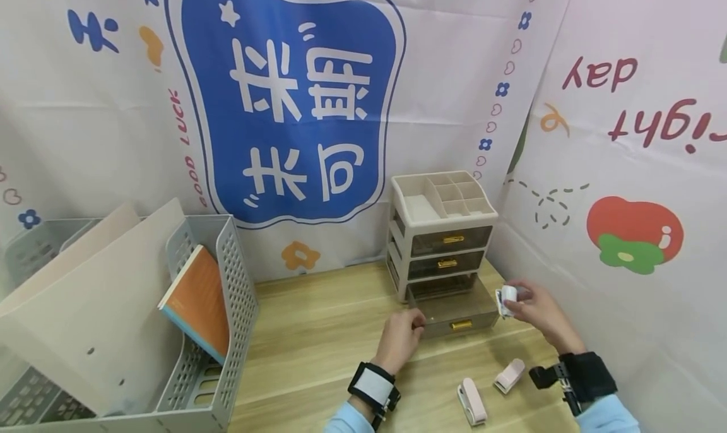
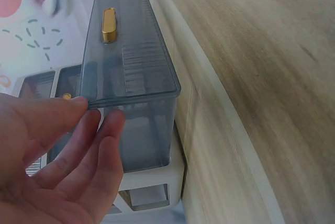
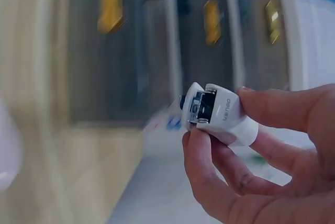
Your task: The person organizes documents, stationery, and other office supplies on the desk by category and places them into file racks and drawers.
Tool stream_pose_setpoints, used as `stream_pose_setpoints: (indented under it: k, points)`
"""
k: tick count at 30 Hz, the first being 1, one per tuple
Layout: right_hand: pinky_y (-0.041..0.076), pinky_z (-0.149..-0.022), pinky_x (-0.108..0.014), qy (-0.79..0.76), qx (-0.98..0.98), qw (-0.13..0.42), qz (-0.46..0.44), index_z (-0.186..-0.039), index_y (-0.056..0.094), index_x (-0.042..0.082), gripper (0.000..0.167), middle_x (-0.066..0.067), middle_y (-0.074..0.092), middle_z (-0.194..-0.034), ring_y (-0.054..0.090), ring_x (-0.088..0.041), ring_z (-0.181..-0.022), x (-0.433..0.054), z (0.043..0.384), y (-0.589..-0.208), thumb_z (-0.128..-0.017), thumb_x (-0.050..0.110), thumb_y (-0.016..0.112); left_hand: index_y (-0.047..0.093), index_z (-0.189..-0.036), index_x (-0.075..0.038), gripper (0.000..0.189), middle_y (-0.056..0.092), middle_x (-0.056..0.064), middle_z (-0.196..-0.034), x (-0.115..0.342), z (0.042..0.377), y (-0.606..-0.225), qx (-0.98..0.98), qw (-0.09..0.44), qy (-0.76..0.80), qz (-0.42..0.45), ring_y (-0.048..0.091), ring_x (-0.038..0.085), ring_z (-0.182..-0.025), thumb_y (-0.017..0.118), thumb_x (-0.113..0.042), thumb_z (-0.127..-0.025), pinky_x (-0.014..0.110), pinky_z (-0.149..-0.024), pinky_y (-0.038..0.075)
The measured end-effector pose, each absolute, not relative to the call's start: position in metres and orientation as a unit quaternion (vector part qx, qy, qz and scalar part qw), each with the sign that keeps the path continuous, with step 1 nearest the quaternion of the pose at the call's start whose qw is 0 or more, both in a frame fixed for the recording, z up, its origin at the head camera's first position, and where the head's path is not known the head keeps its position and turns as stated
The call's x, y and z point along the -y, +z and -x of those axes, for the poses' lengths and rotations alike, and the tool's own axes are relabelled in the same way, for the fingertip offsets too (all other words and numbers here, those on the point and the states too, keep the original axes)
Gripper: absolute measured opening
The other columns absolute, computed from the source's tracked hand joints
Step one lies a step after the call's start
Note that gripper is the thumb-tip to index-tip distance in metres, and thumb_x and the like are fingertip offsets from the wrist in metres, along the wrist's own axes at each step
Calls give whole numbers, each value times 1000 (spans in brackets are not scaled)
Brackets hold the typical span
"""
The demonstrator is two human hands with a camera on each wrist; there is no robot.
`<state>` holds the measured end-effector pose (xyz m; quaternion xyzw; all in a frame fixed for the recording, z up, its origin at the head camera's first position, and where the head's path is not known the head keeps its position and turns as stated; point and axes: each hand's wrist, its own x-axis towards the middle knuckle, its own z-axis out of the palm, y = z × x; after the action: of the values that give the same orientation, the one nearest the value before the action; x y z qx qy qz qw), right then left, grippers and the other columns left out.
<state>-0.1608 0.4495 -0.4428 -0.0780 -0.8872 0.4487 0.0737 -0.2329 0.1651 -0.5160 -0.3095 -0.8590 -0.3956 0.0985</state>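
My left hand [image 1: 400, 338] pinches the front left corner of the grey see-through bottom drawer [image 1: 460, 310], thumb on one side of the rim and fingers on the other. That drawer is pulled out of a small cream desktop organizer [image 1: 443, 202] and has a gold handle [image 2: 109, 25]. In my right hand [image 1: 539, 313] is a white mini stapler [image 3: 222, 114], gripped between thumb and fingers near the drawer's right side. Its metal end points away from my palm in the right wrist view. Two pink staplers lie on the table, a longer one [image 1: 471, 401] and a shorter one [image 1: 509, 376].
Two upper drawers [image 1: 449, 264] of the organizer are closed, and its top has several compartments. At the left a grey perforated file rack [image 1: 241, 294] holds pale folders [image 1: 102, 319] and an orange book [image 1: 201, 300]. Printed cloth hangs behind and at the right of the wooden table [image 1: 307, 351].
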Motion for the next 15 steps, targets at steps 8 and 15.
stream_pose_setpoints:
  k: [8,15]
  points:
    - [60,-68,-38,434,898,68,13,-130,52,-10,44,-29,65,-99,67,-28,-86,-397,196,-427,-90,0,66,73,-92,-10,12,73,4,-86,-166,234,-515,858,98,-394,315,66,11,-77,76,-2,-84,18,-66,52]
    - [55,-61,-32,373,927,40,-27,-119,62,-7,37,-18,70,-85,66,-21,-74,-357,236,-450,-83,-2,72,73,-88,-10,12,72,0,-81,-165,237,-517,858,105,-392,316,65,9,-75,76,0,-82,18,-65,50]
